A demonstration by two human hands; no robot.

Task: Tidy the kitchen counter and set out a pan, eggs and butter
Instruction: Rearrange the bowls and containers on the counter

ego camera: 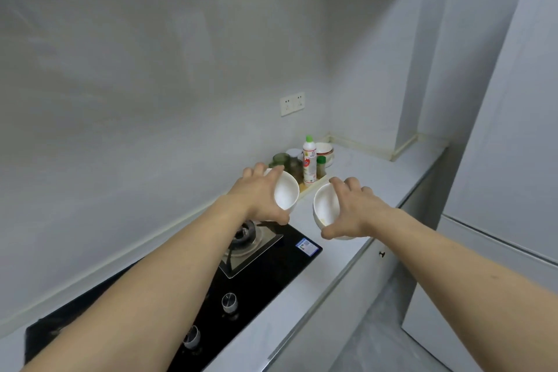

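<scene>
The left hand (256,193) grips a small round white ceramic bowl (286,192), fingers spread wide over its far rim and thumb hooked under the near edge, so the bowl is tilted with its hollow facing right, above the black glass gas hob (265,263). The right hand (354,208) clamps a second white ceramic bowl (326,205) the same way, fingers over the top rim, thumb below, above the pale grey counter (377,178). The two bowls are near each other, not touching.

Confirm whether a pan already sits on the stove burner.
No: the burner is bare, and each hand holds only a white bowl above the counter.
</scene>
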